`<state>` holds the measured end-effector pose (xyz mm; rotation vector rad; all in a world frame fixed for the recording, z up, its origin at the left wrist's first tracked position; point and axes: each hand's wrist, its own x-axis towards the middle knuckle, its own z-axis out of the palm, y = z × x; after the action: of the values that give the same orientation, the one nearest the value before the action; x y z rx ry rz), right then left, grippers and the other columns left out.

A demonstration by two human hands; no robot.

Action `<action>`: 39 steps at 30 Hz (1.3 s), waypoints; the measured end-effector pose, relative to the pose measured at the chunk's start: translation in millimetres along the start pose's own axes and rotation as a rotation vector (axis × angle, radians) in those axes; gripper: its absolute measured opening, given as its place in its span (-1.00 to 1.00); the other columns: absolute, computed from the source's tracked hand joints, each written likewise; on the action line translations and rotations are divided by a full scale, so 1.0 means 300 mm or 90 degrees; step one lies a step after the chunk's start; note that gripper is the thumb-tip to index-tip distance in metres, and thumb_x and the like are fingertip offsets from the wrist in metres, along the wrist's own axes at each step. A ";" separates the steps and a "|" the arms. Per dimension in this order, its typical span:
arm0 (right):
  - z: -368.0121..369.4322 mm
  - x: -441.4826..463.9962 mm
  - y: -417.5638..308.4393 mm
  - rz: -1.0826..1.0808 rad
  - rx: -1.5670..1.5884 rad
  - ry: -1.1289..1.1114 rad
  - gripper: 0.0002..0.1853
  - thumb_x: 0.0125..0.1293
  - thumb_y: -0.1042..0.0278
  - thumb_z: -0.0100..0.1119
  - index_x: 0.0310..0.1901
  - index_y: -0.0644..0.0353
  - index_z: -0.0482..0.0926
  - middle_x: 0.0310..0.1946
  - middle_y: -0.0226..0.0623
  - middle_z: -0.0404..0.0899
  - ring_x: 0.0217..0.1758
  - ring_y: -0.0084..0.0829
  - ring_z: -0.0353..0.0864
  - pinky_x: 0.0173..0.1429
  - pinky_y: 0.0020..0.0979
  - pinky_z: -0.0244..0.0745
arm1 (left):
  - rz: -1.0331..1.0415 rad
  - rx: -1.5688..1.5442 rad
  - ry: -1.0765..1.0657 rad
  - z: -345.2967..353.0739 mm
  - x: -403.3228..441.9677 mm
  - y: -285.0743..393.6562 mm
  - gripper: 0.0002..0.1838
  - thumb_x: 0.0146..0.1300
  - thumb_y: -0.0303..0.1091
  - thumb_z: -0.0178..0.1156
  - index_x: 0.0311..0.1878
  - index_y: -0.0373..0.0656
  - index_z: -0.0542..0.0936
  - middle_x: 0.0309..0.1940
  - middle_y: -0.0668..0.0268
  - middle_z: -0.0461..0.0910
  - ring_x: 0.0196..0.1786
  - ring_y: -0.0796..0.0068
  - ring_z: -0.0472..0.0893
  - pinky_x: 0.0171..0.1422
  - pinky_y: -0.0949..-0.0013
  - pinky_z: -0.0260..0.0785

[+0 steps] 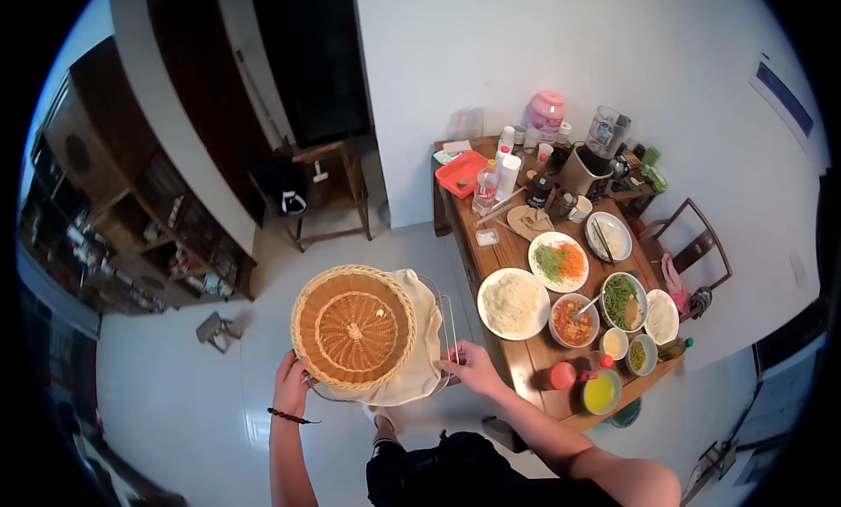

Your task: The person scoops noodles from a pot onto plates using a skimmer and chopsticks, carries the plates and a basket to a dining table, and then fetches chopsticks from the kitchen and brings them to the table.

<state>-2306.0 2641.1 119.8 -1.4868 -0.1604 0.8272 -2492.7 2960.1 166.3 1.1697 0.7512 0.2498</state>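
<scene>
A round wicker basket [355, 310] with a braided pale rim is in front of me, above the floor. It contains a small white scrap. Under it lies a cream cloth [427, 332], spread over a wire rack [449, 319] whose bent metal edge shows on the right. My left hand [292, 386], with a dark beaded bracelet at the wrist, is closed at the lower left edge of the rack, close to the basket's rim. On the other side, the fingers of my right hand [473, 369] grip the rack's wire.
To the right stands a wooden table [526, 380] with a plate of noodles [513, 304], a shredded-vegetable plate [558, 262], a bowl of red sauce [574, 320], several bowls and bottles. A small stool [219, 332] and a wooden chair [328, 196] are on the left.
</scene>
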 end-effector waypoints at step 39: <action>-0.207 2.156 -0.524 0.136 0.359 0.877 -0.71 0.36 0.32 0.32 -0.27 0.37 0.43 -0.44 -0.14 0.66 -0.43 -0.34 0.77 -0.51 -0.34 0.69 | -0.132 0.597 -0.831 1.976 3.233 0.363 -0.50 0.15 -0.49 0.20 0.19 -0.40 0.44 0.02 0.15 0.60 0.00 0.37 0.60 0.12 0.36 0.45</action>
<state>-1741.6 2981.1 5.7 -1.2374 1.1708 -0.1406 -1373.6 3094.7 -16.6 1.7433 -0.2604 -1.0820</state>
